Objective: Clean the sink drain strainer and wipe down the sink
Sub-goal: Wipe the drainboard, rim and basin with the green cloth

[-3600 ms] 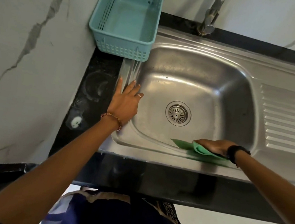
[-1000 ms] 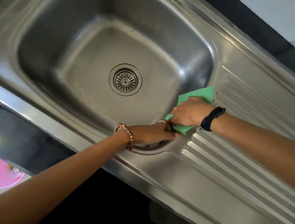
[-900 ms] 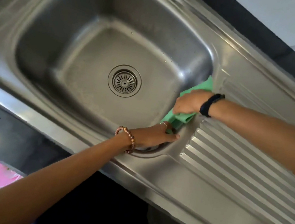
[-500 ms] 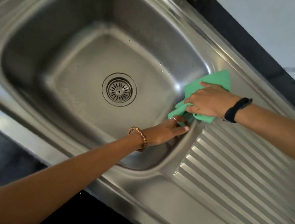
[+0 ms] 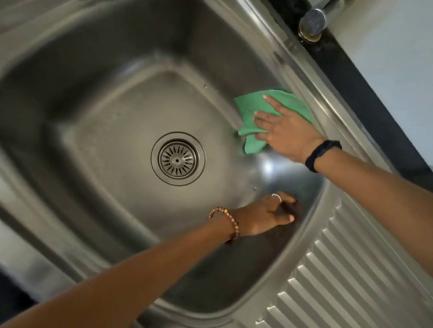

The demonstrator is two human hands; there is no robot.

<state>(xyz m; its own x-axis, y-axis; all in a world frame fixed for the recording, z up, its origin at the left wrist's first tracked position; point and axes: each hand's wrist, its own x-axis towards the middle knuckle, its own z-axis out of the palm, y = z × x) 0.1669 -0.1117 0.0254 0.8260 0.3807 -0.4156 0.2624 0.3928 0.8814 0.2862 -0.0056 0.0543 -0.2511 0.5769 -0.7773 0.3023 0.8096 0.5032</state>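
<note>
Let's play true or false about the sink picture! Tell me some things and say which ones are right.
1. The right hand presses a green cloth against the sink wall. True.
2. The strainer has been lifted out of the drain. False: it sits in the drain hole at the bottom of the sink.
3. The left hand holds the cloth too. False: it rests on the sink wall, apart from the cloth.
4. The left wrist wears a bead bracelet. True.
5. Water is running from the tap. False: no water stream shows.
</note>
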